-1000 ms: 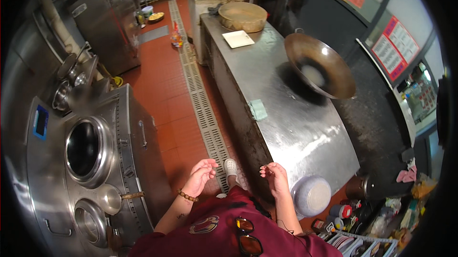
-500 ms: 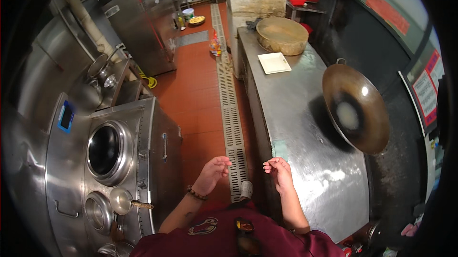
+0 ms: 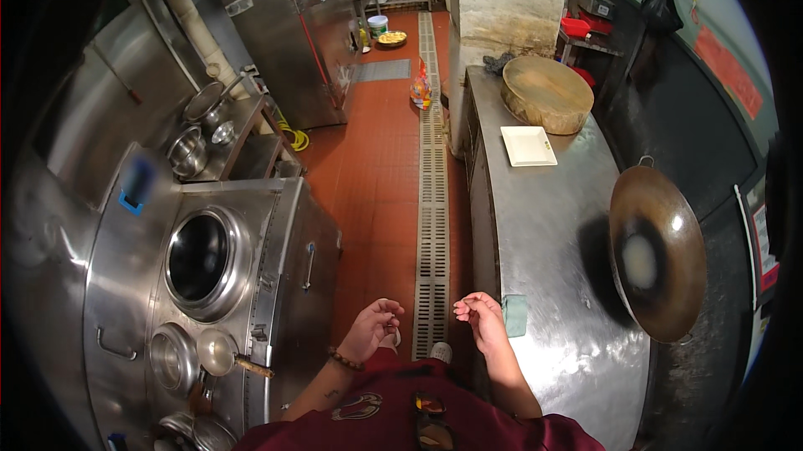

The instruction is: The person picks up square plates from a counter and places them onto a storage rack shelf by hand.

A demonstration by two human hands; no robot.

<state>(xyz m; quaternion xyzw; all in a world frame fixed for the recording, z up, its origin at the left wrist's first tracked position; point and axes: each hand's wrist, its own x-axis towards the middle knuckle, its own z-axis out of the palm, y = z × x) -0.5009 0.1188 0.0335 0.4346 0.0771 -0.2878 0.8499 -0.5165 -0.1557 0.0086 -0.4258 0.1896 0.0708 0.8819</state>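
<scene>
My left hand (image 3: 373, 330) hovers in front of my body over the floor, wearing a beaded bracelet (image 3: 345, 359). Its fingers are loosely curled and slightly apart, with nothing visible in them. To its right, my right hand (image 3: 483, 321) is held up at about the same height, also empty, its fingers half bent. Close beside the right hand, a folded green cloth (image 3: 514, 315) lies at the edge of the steel counter (image 3: 544, 233). A large wok (image 3: 669, 258) leans tilted at the counter's right side. Farther along sits a square white plate (image 3: 529, 146).
A round wooden chopping block (image 3: 548, 91) stands beyond the plate. On my left is a steel stove (image 3: 280, 200) with a wok burner (image 3: 205, 263) and a wooden-handled ladle (image 3: 217, 352). A drain grate (image 3: 432, 225) runs along the red floor past an orange bag (image 3: 420, 91).
The view has turned left, so the counter, wok and stove sit farther right and lower in it. Both hands remain raised and empty, slightly closer to my body.
</scene>
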